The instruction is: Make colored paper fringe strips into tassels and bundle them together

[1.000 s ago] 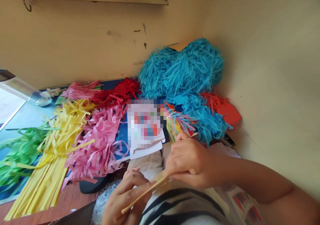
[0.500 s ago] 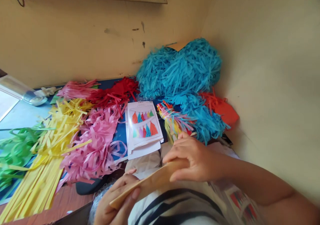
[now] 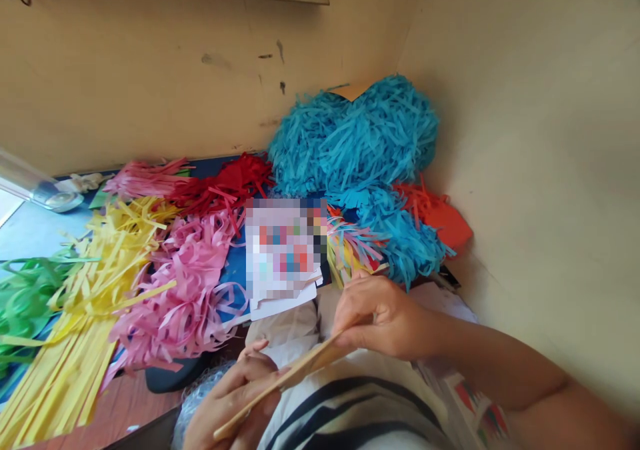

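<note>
Both my hands hold a flat tan strip of cardboard or wood (image 3: 295,373) low in the middle of the view, over my lap. My right hand (image 3: 383,317) pinches its upper end with the fingers curled round it. My left hand (image 3: 233,403) grips the lower end, thumb on top. The strip is seen almost edge-on and slopes down to the left. A striped cloth (image 3: 350,410) lies under it.
Piles of cut paper fringe cover the table: green (image 3: 25,297), yellow (image 3: 95,283), pink (image 3: 185,283), red (image 3: 225,183), a big blue heap (image 3: 355,137) in the corner, orange (image 3: 440,220). A printed card (image 3: 283,250) lies in the middle. Walls stand close behind and to the right.
The strip has turned in my hands from showing its broad face to nearly edge-on. The view has drifted slightly right and up.
</note>
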Tool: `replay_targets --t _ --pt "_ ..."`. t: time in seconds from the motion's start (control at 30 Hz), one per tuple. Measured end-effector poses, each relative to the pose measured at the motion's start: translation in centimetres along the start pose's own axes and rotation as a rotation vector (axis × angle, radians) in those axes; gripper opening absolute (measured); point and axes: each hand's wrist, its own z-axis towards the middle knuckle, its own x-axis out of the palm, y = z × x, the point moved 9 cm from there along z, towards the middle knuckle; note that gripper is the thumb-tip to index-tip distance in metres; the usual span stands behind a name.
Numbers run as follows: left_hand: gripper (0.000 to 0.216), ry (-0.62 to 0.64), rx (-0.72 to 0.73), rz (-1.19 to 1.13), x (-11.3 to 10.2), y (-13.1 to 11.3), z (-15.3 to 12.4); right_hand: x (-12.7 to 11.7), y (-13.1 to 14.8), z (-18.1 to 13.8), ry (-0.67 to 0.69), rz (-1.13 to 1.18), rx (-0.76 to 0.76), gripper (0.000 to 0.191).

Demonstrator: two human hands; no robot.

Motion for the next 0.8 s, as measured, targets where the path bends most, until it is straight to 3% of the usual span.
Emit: replay_targets --t 0.4,0.67,0.8 --pt "0.016 0.042 -0.005 0.049 0.3 0.0 -0.1 0.0 1.0 -0.5 0.002 -0.116 -0.093 0.037" --pt "0.017 0.128 0.143 0.011 0.8 -1.9 0.6 0.0 1.4 -0.4 0.006 -0.158 -0.151 0.033" --pt "0.013 0.062 0.078 0.044 0.3 -1.1 0.5 -0.2 1.8 -0.4 -0.002 -0.186 -0.148 0.040"
